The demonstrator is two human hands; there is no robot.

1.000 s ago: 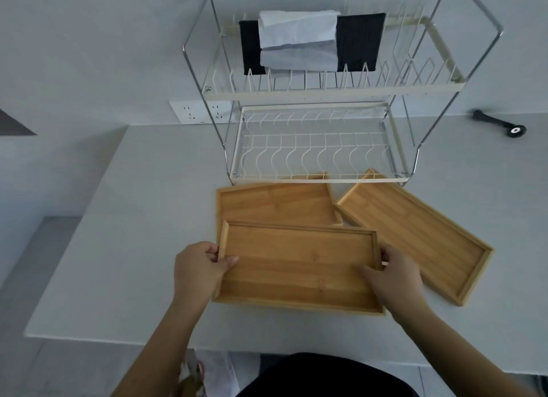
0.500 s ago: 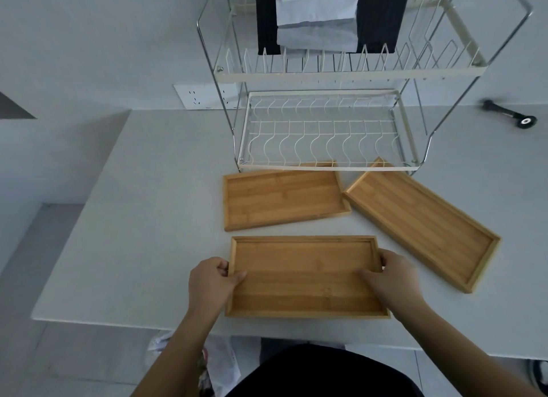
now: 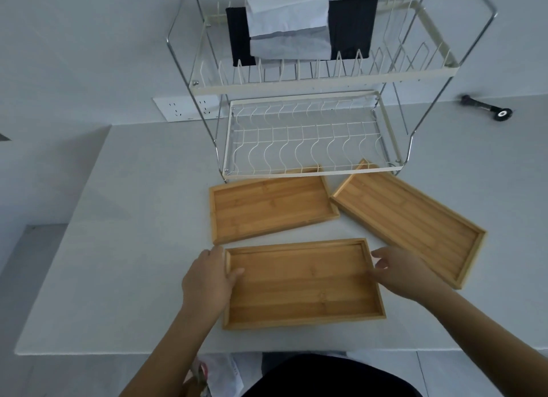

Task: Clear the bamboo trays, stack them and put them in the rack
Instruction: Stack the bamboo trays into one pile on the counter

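Three empty bamboo trays lie on the white table (image 3: 133, 248). The near tray (image 3: 302, 287) lies flat in front of me. My left hand (image 3: 207, 281) grips its left rim, thumb inside the tray. My right hand (image 3: 406, 272) is at its right rim with fingers spread, holding nothing. A second tray (image 3: 269, 207) lies behind the near one, apart from it. The third tray (image 3: 409, 221) lies angled at the right. The far ends of both sit at the front rail of the two-tier wire rack (image 3: 311, 172), whose lower tier is bare.
Folded black and white cloths (image 3: 296, 32) hang in the rack's upper tier. A black tool (image 3: 486, 110) lies at the back right of the table. A wall socket (image 3: 184, 110) sits left of the rack. The table's front edge is close below the near tray.
The near tray came toward me off the second tray and now lies flat on the table. My right hand has loosened from its right rim; the left still grips.
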